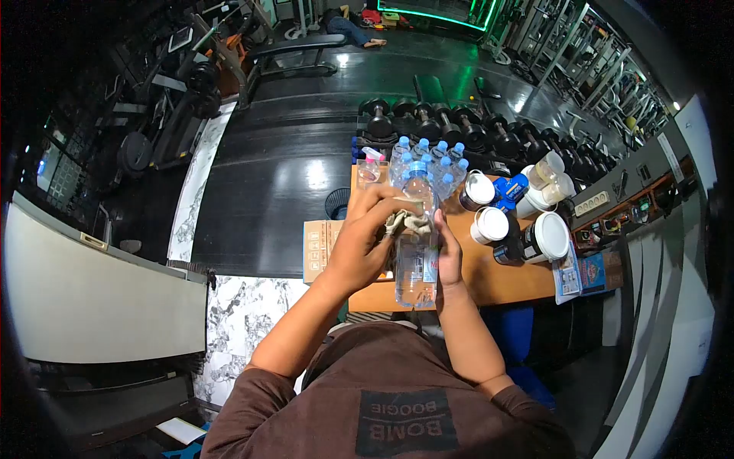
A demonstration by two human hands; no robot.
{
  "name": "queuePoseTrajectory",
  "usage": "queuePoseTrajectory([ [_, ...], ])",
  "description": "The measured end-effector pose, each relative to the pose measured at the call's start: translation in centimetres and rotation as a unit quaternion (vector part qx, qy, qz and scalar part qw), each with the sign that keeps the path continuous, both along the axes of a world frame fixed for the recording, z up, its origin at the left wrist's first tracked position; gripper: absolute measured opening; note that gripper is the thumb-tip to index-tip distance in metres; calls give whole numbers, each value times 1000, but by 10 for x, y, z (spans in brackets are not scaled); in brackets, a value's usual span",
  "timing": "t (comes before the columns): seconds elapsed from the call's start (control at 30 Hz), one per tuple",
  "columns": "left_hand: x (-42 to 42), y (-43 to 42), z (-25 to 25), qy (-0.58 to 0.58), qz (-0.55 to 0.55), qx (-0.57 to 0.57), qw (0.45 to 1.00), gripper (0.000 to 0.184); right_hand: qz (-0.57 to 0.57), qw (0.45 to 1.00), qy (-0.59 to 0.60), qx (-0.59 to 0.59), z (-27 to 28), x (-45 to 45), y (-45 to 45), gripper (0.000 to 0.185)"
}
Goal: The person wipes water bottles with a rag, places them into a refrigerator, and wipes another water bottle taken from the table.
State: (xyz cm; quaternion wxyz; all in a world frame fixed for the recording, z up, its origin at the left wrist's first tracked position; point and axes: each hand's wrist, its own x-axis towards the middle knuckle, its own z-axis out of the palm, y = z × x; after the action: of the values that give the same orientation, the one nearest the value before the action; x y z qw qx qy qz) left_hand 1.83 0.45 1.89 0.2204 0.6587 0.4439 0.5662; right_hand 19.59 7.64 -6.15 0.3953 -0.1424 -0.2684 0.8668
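Observation:
A clear plastic water bottle (414,264) with a blue cap stands upright in front of my chest, above the edge of the wooden desk. My right hand (449,249) grips it from the right side, thumb up along the bottle. A crumpled pale cloth (410,219) is bunched in my left hand (368,233) and pressed against the bottle's upper part. The left fingers curl over the cloth, hiding some of it. Just beyond, several more blue-capped water bottles (449,173) are grouped on the desk, beside a small spray bottle (371,166) with a pink-and-white top.
White-lidded tubs (547,236) and a blue packet (510,188) crowd the right of the wooden desk (505,284). A cardboard box (321,246) and a dark wire basket (336,203) are at the left. Dumbbells (466,122) line a rack behind. A person (350,29) lies on the far floor.

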Motion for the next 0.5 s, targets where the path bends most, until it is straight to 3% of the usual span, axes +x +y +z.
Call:
queuePoseTrajectory([
  [0.07,8,4,6,103,119,63,986,50,-28,999,-11,21,-4,-6,0,47],
  [0.23,23,3,-15,161,119,67,978,48,-72,996,-12,55,-36,-1,16,47],
  [0.27,26,-1,-18,161,117,69,978,48,-35,997,39,57,-40,3,21,42],
  [0.33,33,-13,-21,156,103,76,979,49,-51,997,-54,-8,3,-1,8,40],
  [0.43,42,-38,-28,138,62,47,987,55,-10,998,-58,-24,6,4,17,55],
  [0.5,38,-51,-24,127,30,22,991,57,-3,999,-17,30,2,5,19,59],
])
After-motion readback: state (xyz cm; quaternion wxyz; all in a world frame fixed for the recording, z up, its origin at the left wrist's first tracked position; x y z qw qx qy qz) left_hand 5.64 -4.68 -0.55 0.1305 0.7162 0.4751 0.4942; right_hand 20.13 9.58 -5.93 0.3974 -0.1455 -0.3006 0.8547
